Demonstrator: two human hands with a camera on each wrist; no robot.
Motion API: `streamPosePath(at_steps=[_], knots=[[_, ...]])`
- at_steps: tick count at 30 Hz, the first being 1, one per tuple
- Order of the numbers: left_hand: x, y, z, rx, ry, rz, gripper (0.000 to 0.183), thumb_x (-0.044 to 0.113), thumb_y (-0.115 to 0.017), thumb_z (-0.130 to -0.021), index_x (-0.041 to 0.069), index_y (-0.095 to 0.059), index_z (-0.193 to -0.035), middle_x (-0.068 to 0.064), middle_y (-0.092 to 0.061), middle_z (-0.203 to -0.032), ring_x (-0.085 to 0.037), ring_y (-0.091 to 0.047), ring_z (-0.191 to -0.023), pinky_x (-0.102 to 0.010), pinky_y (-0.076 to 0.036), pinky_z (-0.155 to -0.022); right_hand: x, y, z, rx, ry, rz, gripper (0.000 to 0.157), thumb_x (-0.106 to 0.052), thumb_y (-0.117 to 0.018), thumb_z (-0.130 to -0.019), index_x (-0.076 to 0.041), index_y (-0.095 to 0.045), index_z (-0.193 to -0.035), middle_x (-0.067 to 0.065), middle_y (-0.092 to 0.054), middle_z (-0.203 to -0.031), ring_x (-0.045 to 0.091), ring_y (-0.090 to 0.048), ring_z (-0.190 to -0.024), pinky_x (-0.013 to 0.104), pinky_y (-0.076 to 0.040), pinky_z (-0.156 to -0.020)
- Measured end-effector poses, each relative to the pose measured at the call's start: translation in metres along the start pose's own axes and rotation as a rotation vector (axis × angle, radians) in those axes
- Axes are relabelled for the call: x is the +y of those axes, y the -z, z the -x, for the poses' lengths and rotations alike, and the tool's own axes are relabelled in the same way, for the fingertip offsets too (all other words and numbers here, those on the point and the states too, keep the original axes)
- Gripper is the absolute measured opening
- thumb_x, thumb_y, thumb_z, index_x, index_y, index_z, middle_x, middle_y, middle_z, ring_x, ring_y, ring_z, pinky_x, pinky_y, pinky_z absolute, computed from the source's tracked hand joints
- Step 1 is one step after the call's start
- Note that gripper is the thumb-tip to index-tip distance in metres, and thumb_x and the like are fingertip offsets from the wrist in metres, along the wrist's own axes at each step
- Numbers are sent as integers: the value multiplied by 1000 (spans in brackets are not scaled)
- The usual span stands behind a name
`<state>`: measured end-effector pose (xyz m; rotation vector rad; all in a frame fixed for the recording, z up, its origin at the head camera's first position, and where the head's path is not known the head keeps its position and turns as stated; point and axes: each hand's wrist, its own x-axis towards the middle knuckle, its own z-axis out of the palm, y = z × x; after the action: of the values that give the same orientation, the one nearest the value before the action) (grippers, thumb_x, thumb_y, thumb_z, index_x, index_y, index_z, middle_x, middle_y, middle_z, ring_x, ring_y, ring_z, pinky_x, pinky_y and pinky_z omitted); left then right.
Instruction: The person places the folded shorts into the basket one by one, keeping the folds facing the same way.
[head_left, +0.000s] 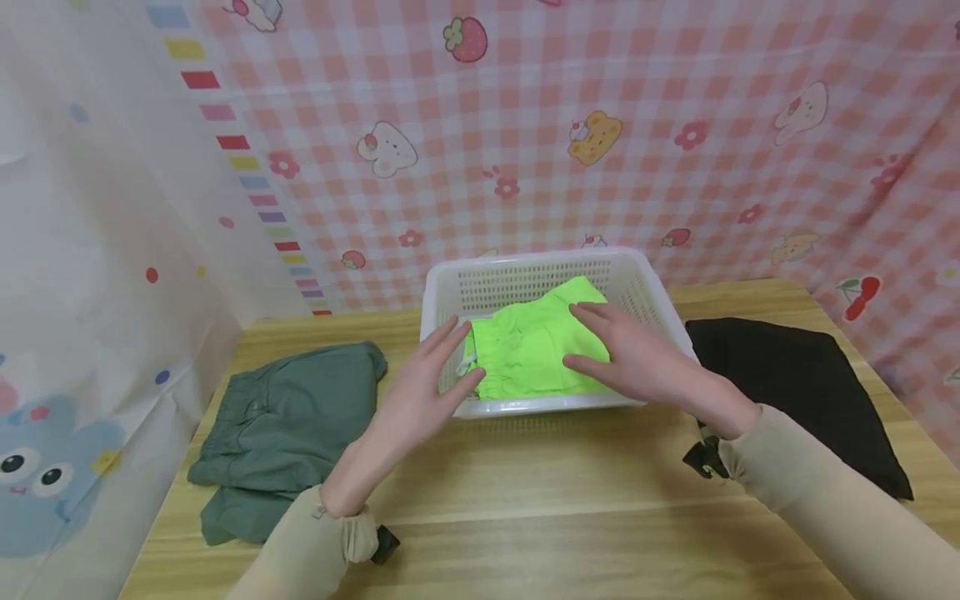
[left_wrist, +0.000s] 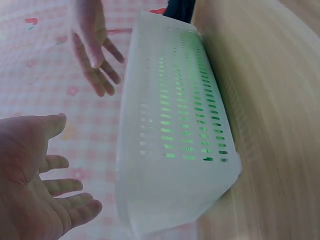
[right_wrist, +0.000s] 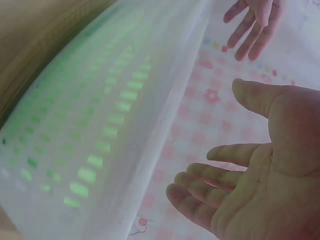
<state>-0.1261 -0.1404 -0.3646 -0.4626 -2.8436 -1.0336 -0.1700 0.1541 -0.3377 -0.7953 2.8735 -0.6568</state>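
Observation:
Neon green shorts [head_left: 536, 350] with a gathered waistband and a white drawstring lie folded in a white plastic basket [head_left: 555, 407]. Over the basket's left side my left hand [head_left: 423, 383] is held with fingers spread and nothing in its grasp. My right hand [head_left: 633, 350] hovers above the right part of the shorts, its fingers apart and also holding nothing. Both wrist views show the palms facing inward above the rim of the basket [left_wrist: 165, 195]. Green cloth shows through the slots in the basket wall [right_wrist: 115, 175].
Dark green folded trousers or shorts [head_left: 300, 417] lie on the wooden table [head_left: 525, 517] left of the basket. A black garment [head_left: 795, 392] lies to the right. A pink checked cloth [head_left: 525, 108] hangs right behind the table, and a white patterned one [head_left: 97, 233] at the left.

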Motion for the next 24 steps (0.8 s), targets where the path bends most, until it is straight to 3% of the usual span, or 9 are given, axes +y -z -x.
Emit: streamPosePath(at_steps=[18,24], knots=[[-17,12,48,128,22,1,66,32,-72,-101,11,-48,-158,-14,-42,-169,-38,-43,-155,-61,-42,-122,-27,-32,25,91,24,-34,75,-40,-68,-102,-6,-38,-162,20,-42,-167,42,-48,-150,60,-51,-112],[-21,15,58,166,0,-9,66,26,-74,-99,7,-49,-157,-16,-45,-166,-41,-46,-152,-63,-44,-120,-37,-43,25,114,63,-50,76,-38,-71,-100,-4,-40,-161,19,-43,-167,41,-47,-151,59,-46,-119]])
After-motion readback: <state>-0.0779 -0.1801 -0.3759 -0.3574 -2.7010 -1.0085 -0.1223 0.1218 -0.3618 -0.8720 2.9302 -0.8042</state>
